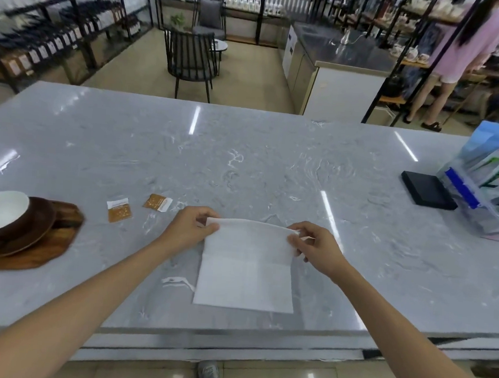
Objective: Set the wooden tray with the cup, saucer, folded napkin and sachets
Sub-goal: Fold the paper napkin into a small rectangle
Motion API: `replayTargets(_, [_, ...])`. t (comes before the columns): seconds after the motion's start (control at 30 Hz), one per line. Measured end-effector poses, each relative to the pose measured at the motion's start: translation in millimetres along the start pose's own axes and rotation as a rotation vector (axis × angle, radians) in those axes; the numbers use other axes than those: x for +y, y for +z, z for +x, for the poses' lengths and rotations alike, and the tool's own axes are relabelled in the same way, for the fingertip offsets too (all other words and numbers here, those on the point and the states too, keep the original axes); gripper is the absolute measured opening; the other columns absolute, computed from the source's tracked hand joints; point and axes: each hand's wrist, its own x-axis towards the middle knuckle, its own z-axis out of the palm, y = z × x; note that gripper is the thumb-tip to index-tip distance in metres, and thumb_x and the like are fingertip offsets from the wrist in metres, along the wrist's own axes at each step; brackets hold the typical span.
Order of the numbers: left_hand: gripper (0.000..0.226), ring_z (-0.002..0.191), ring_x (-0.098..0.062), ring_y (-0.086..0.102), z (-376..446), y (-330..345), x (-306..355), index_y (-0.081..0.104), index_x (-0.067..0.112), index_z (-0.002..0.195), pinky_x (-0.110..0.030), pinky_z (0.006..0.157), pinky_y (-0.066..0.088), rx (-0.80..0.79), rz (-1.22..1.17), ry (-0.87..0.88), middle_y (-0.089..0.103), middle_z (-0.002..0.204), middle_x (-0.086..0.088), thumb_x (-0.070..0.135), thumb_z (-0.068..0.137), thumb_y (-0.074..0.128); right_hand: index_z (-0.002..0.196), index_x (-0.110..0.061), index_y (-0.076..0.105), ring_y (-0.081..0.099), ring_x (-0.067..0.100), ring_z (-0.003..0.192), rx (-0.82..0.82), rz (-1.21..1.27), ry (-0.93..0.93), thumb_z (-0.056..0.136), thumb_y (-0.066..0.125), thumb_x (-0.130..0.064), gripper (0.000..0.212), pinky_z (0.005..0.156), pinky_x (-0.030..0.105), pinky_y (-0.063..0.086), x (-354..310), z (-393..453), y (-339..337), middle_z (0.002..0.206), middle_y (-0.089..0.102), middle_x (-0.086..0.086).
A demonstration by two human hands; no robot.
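While the grey marbled table (244,159) carries everything, the wooden tray (34,256) lies at its left edge, dark and irregular in outline, with a brown saucer (33,235) on it and a brown cup (1,211), white inside, on the saucer. It looks stiff and fairly heavy, so I would judge it best taken by its two sides and kept level, since the cup and saucer look like breakable ware and could slide. Near the front edge, about the middle, lies the white napkin (246,273), a thin, faintly quilted rectangle; its near part rests flat on the table while its far edge is raised. The left hand (191,229) pinches the far left corner between thumb and fingertips, and the right hand (314,248) pinches the far right corner the same way, so the lifted edge is drawn fairly straight between them. Being soft, light and limp, the napkin should fold easily but will sag or skew unless held at both corners, as it is here, and it may slip on the glossy stone. Between the tray and the left hand lie two small sachets, one (119,210) nearer the tray and one (157,203) nearer the hand, orange-brown with white ends; flat and very light, they are probably best pinched up by an edge.
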Motion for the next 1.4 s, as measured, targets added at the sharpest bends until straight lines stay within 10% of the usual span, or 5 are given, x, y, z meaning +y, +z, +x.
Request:
replayTargets(0.33, [0.026,0.065,-0.007,0.056,-89.8,2.6,-13.6,0.070,0.034,0.090,-0.024,0.059,0.049,-0.082,0.387,0.331,0.062,0.088,0.015,0.011,0.079,0.072,0.102,-0.025,0.075,0.069,0.004,0.097,0.018,-0.124,-0.201,0.092,0.074,-0.008,0.020,0.064,0.010,0.053,31.7,-82.0,13.5,0.104,0.074,-0.012])
replayTargets(0.63, [0.015,0.072,-0.011,0.063,-122.7,25.1,-35.8,0.074,0.020,0.094,-0.031,0.064,0.054,-0.115,0.436,0.359,0.065,0.096,0.013,0.009,0.084,0.074,0.106,-0.014,0.076,0.072,0.018,0.104,0.020,-0.317,-0.268,0.091,0.074,-0.007,0.017,0.080,0.041,0.062,67.5,-118.4,44.2,0.118,0.070,0.001])
replayTargets(1.03, [0.036,0.097,-0.014,0.058,-127.2,39.1,-38.0,0.078,0.017,0.081,-0.029,0.062,0.055,0.095,0.623,0.354,0.069,0.094,0.009,0.040,0.091,0.053,0.113,-0.011,0.075,0.064,0.027,0.113,0.188,-0.487,-0.295,0.096,0.069,-0.019,0.020,0.087,0.031,0.057,62.3,-122.1,65.8,0.122,0.068,0.007])
replayTargets(1.23, [0.047,0.147,-0.027,0.039,-86.2,93.9,-8.1,0.056,0.011,0.142,-0.044,0.121,0.032,-0.060,0.745,0.312,0.052,0.151,-0.007,0.036,0.104,0.042,0.155,-0.013,0.043,0.036,0.027,0.151,0.170,-0.646,-0.274,0.109,0.038,-0.035,0.051,0.120,0.045,0.035,32.8,-87.1,106.5,0.162,0.041,0.008])
replayTargets(1.4, [0.067,0.158,-0.014,-0.003,-90.5,105.5,-35.7,0.001,0.016,0.162,-0.041,0.128,0.001,-0.113,0.922,0.100,0.002,0.172,0.002,0.050,0.105,0.012,0.165,-0.017,0.009,0.003,0.016,0.159,0.026,-0.772,-0.125,0.109,0.022,-0.046,0.064,0.130,0.046,0.011,62.9,-83.7,105.8,0.173,0.008,-0.002])
